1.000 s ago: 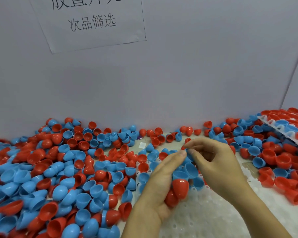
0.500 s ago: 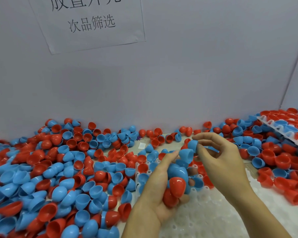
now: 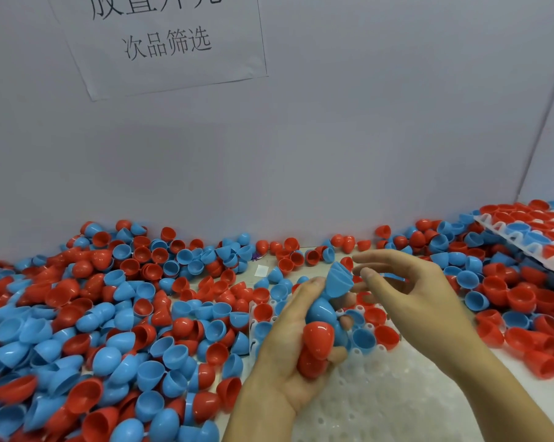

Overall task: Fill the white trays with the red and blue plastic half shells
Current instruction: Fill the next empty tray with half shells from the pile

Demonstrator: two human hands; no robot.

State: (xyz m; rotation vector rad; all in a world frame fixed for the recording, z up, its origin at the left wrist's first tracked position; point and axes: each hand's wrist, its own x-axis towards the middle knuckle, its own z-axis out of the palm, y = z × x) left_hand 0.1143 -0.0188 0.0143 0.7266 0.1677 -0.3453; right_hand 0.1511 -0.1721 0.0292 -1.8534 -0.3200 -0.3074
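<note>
Head view: the left hand (image 3: 296, 342) grips a nested stack of half shells (image 3: 321, 327), red ones at the palm end, blue ones at the top. The stack's long axis runs up and away, tilted right, toward the right hand (image 3: 409, 291). That hand hovers just beside the topmost blue shell (image 3: 338, 282), fingers loosely spread, holding nothing. The white tray (image 3: 380, 397) lies directly below both hands, only its far cells filled. Shells look glossy, thin-walled.

Counter (image 3: 262, 269) carries loose red and blue half shells (image 3: 116, 314), one white tray (image 3: 380, 393) at its near edge
</note>
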